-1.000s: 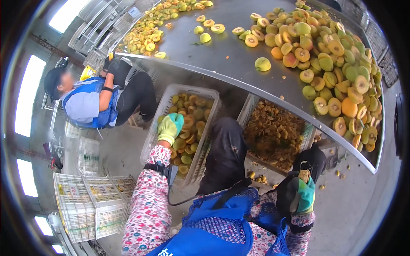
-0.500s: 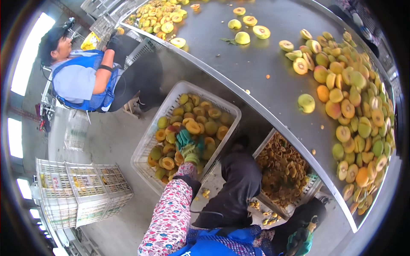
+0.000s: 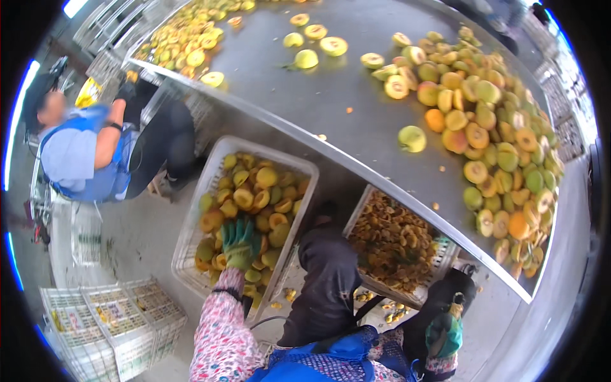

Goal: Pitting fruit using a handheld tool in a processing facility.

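Observation:
My left hand (image 3: 240, 245), in a green glove, lies over the fruit in a white plastic crate (image 3: 180, 251), its fingers stretched out and touching the top pieces. Greenish-yellow peach-like fruit (image 3: 254, 191), many of them halved with orange flesh, fills this crate. At the lower right, by my dark-trousered knee, is my right hand (image 3: 445, 334) in another green glove. Its fingers are closed around something small with a brownish end (image 3: 456, 307), whose kind I cannot make out.
A metal table (image 3: 356, 137) bears a large fruit heap (image 3: 503, 140) on the right. Beneath its edge stands a crate of brown fruit scraps (image 3: 394, 242). Another person (image 3: 83, 149) in a blue vest sits at the left. Stacked crates (image 3: 114, 325) stand at the lower left.
The view has turned, shifting the scene leftward. My left hand has drawn back toward the crate's near side, its fingers now spread on the fruit. My right hand stays by the knee.

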`<act>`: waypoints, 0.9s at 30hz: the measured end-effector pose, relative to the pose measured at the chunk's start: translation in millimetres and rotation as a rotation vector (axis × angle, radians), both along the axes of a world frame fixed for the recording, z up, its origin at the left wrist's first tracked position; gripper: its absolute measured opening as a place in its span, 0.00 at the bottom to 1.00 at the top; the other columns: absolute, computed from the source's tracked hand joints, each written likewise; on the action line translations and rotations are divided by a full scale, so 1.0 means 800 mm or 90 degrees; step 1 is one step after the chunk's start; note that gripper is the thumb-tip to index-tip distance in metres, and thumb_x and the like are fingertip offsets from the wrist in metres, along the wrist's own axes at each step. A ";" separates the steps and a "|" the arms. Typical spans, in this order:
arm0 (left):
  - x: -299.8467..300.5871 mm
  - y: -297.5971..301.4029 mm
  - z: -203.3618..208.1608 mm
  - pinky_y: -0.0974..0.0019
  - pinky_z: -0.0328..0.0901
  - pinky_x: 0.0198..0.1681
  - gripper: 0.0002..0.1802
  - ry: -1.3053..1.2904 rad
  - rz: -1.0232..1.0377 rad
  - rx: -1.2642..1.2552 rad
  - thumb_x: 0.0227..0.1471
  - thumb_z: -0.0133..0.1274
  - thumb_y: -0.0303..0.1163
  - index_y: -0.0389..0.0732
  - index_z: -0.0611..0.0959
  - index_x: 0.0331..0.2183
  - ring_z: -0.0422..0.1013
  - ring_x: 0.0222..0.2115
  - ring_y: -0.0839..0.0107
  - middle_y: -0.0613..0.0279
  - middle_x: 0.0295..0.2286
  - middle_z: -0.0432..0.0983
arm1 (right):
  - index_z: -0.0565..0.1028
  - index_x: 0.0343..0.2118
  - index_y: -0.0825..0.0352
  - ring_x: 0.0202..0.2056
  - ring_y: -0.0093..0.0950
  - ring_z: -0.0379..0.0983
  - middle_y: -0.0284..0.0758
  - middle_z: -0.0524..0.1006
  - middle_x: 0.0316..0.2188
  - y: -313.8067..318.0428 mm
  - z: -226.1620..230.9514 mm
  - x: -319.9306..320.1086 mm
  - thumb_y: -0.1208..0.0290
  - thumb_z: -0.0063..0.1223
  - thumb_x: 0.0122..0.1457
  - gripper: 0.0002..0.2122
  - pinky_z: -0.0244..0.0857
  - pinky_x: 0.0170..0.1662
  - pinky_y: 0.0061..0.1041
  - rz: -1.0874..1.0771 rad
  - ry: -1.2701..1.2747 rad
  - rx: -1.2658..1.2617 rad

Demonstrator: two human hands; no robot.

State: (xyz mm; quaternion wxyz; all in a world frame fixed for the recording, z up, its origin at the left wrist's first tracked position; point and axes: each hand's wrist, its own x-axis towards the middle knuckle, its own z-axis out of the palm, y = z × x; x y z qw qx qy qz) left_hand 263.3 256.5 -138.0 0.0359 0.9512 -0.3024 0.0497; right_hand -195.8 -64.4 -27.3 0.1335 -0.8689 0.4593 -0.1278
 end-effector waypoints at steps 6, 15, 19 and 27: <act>-0.068 0.054 -0.015 0.43 0.58 0.49 0.22 -0.035 -0.035 0.001 0.43 0.54 0.42 0.48 0.79 0.42 0.62 0.47 0.42 0.51 0.45 0.70 | 0.69 0.38 0.64 0.14 0.20 0.58 0.28 0.65 0.18 0.006 0.018 0.020 0.66 0.52 0.52 0.12 0.53 0.14 0.17 -0.036 -0.430 0.531; -0.035 -0.178 0.219 0.57 0.69 0.38 0.15 0.017 -0.253 -0.243 0.48 0.52 0.37 0.40 0.80 0.38 0.74 0.33 0.52 0.47 0.33 0.77 | 0.72 0.43 0.72 0.15 0.20 0.63 0.30 0.68 0.18 -0.001 0.081 0.048 0.70 0.50 0.49 0.18 0.56 0.18 0.18 -0.400 -0.628 1.015; -0.031 -0.368 0.240 0.55 0.67 0.43 0.17 -0.147 -0.474 -0.377 0.48 0.53 0.35 0.45 0.78 0.42 0.73 0.37 0.50 0.46 0.38 0.75 | 0.71 0.45 0.72 0.17 0.21 0.66 0.32 0.72 0.20 0.014 0.112 0.053 0.68 0.51 0.50 0.19 0.59 0.19 0.19 -0.275 -0.681 0.905; -0.006 -0.527 0.166 0.52 0.67 0.42 0.33 0.018 -0.242 -0.076 0.43 0.54 0.52 0.54 0.71 0.52 0.70 0.43 0.51 0.55 0.45 0.72 | 0.71 0.44 0.69 0.18 0.27 0.71 0.36 0.75 0.20 0.070 0.009 -0.034 0.74 0.57 0.48 0.18 0.66 0.20 0.24 -0.387 -0.605 0.697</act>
